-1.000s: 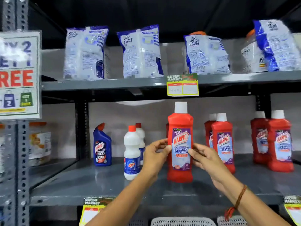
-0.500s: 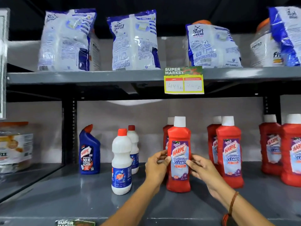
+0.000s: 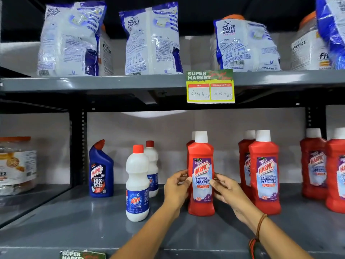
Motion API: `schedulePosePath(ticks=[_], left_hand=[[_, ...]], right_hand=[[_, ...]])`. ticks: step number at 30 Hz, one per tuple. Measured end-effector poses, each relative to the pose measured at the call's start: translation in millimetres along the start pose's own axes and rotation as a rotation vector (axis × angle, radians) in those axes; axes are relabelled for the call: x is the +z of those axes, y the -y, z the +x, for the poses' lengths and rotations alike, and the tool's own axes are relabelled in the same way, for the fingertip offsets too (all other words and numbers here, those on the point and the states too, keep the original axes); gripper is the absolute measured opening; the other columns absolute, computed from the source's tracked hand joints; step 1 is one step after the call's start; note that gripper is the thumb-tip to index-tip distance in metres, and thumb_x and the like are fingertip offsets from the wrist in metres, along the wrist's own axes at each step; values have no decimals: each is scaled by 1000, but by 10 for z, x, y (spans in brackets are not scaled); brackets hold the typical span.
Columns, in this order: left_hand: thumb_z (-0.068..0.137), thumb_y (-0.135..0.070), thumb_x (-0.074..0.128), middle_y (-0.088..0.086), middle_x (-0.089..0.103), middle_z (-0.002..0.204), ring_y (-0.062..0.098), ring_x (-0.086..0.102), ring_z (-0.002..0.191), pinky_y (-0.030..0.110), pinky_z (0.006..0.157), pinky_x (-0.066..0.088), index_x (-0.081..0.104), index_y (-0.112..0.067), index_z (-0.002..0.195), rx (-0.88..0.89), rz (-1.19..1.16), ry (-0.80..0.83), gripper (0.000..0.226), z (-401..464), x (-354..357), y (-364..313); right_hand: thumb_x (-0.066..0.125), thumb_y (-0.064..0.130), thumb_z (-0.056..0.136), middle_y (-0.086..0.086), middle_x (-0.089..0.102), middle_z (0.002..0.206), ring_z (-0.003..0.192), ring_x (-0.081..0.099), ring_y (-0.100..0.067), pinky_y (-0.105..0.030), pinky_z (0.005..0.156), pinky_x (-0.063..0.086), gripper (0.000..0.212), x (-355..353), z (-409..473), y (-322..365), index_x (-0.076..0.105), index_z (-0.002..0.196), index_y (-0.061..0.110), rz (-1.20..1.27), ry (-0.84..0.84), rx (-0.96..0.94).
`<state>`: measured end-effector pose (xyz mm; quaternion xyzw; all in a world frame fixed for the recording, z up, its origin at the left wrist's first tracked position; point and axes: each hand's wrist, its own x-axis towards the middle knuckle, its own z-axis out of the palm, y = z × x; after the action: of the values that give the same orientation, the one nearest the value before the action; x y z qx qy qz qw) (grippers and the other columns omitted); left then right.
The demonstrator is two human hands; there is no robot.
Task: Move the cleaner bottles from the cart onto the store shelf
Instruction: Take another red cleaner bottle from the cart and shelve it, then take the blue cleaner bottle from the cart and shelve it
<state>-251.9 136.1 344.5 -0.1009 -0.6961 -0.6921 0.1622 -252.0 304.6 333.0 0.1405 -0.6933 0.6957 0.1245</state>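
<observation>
I have a red bathroom cleaner bottle (image 3: 201, 176) standing upright on the grey store shelf (image 3: 74, 217), and I judge this to be the placing step: its base looks seated on the shelf and only the squaring-up remains. My left hand (image 3: 176, 187) presses its fingertips against the left edge of the label, and my right hand (image 3: 225, 188) does the same on the right, so both are closed lightly around the bottle's waist. Another red bottle stands right behind it, mostly hidden.

Next, I think, I need to let go with both at once without tipping it, then go back to the cart, which is out of sight, for another.

The label reads "HARPIC Bathroom Cleaner 10X". Right of this bottle stand more red Harpic bottles (image 3: 265, 172) with white caps. Left of it stands a white bottle (image 3: 137, 184) marked "Rin", then a blue Harpic bottle (image 3: 100, 171) reading "10X Total Clean". Above it hangs a price tag (image 3: 210, 86) headed "SUPER MARKET", with "444" handwritten under MRP; over that stand Surf excel bags (image 3: 152, 40).
</observation>
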Motion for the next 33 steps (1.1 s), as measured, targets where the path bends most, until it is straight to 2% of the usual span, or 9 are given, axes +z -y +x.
schedulePosePath(ticks=[6,9,13,16,19,24,26,30,33], left_hand=[[89,-3,58,11,68,117,16,63,94,41,96,53,63,-15,118,106,32,-99,32,-173,-97,-263],[90,-6,59,7,67,108,7,58,83,28,86,51,61,-9,123,190,18,-123,34,-383,-267,-493],[90,-10,59,-8,60,86,14,57,84,39,86,53,62,-11,122,211,-34,-157,32,-754,-540,-807],[89,-10,61,1,65,95,26,65,98,45,96,53,65,-17,115,182,-48,-172,27,-1085,-800,-935],[87,-12,65,4,66,96,29,66,102,45,92,56,67,-24,109,131,-40,-204,25,-1375,-1100,-899],[86,-8,65,6,70,91,17,63,83,37,79,55,64,-9,118,52,-29,-244,32,-1876,-1618,-554],[86,-10,65,3,66,90,19,63,86,37,83,54,63,-9,120,-22,17,-255,34,-2069,-1863,-280],[86,-9,66,4,64,83,22,60,85,42,85,51,64,-8,115,-193,83,-281,29,-2448,-2271,486],[87,-7,63,13,66,94,25,57,84,37,72,53,64,-8,108,-416,118,-305,21,-2860,-2530,1317]], right_hand=[[66,17,87,-4,59,118,102,60,-16,-28,79,53,40,35,-110,202,53,123,23,-61,-98,-50],[65,18,87,-6,54,121,103,56,-17,-29,81,51,47,87,-321,424,48,130,16,-73,-168,-91],[60,14,90,-7,61,113,98,60,-15,-35,83,54,38,376,-632,818,51,127,14,-40,-202,-165],[63,20,89,2,63,98,90,61,-8,-24,72,54,34,745,-961,1033,55,122,19,13,-140,-204],[63,22,89,6,63,97,90,60,-7,-23,74,52,32,1124,-1272,1064,56,120,22,55,-77,-193],[62,21,90,7,65,92,82,60,-6,-25,73,48,30,1677,-1732,730,58,119,17,89,26,-46],[61,21,90,3,64,98,84,60,-9,-24,73,48,31,1888,-1918,458,58,120,14,71,81,51],[62,23,89,1,66,99,86,63,-12,-22,70,51,24,2151,-2297,-206,63,113,18,13,169,232],[62,24,89,4,69,95,82,64,-10,-20,68,51,16,2314,-2656,-911,67,104,23,-41,285,408]])
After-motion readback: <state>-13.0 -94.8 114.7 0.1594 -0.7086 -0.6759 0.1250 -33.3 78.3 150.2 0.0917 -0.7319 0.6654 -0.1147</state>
